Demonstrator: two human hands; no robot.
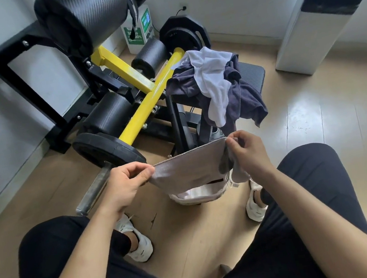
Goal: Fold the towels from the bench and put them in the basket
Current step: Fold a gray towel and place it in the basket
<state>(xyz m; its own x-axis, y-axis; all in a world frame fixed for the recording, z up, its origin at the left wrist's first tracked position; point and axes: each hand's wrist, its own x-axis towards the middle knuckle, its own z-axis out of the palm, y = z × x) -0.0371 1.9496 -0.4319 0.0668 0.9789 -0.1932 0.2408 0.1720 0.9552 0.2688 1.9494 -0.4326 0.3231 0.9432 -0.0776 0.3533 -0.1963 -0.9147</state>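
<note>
A pale grey towel [191, 166] is stretched between my hands above the floor. My left hand [125, 184] pinches its left corner and my right hand [248, 151] pinches its right corner, where the cloth bunches. Directly below the towel stands a white fabric basket [197, 195], mostly hidden by it. Beyond, on the black bench [251, 74], lies a heap of a white towel [212, 80] draped over dark purple-grey towels [246, 98] that hang off the near edge.
A yellow-framed weight machine [146, 97] with black rollers and a weight plate [106, 149] stands to the left, its steel bar end [93, 190] near my left hand. A white appliance [313, 26] stands at the right. My knees and white shoes flank the basket.
</note>
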